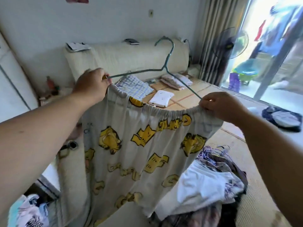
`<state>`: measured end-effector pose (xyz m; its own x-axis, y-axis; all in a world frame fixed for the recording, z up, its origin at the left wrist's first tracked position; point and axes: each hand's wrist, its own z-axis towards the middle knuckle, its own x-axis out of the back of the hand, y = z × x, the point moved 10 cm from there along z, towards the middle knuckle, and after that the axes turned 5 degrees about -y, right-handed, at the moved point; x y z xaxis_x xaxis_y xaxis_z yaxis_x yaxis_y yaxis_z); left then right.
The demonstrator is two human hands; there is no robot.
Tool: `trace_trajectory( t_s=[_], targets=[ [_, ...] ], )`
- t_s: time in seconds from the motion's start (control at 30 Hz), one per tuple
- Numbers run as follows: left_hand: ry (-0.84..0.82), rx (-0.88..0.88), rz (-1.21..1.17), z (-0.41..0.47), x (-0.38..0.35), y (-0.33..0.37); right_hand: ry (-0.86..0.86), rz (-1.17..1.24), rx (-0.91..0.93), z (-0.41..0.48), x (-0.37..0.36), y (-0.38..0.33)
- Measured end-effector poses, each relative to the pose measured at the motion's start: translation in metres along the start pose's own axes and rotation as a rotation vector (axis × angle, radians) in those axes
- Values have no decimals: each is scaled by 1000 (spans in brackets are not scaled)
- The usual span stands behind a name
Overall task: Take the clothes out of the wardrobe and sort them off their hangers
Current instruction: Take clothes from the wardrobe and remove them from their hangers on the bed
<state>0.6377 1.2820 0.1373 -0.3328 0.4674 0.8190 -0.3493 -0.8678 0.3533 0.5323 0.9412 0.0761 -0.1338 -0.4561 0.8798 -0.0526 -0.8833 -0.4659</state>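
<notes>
Bed [188, 97] behind garment [139, 153]; yellow lettering [173, 125] illegible

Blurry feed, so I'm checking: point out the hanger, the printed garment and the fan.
hanger [169, 54], head view, neck below hook.
printed garment [131, 153], head view, front fabric.
fan [236, 43], head view, grille.

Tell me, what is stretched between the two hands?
In the head view, the gathered waistband of the white, yellow-cartoon garment sags between left hand and right hand, under the green wire hanger.
</notes>
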Motion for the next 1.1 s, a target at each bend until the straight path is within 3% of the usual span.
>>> trace_trajectory(
  t_s=[0.13, 0.3, 0.47, 0.8, 1.1],
  targets=[
    [-92, -113, -103, 19, -61, 79, 150, -53, -150, -31, 42, 76],
    [-227, -204, -159, 29, -152, 165, 56, -99, -238, -55, 40, 173],
    [-414, -153, -167, 33, -268, 207, 83, 108, -503, -54, 21, 296],
    [-707, 3, 22, 2, -487, 192, -197, 198, -716, -35, -123, 456],
    [-889, 136, 114, -34, -582, 155, -485, 96, -729, -8, -235, 517]
  ],
)
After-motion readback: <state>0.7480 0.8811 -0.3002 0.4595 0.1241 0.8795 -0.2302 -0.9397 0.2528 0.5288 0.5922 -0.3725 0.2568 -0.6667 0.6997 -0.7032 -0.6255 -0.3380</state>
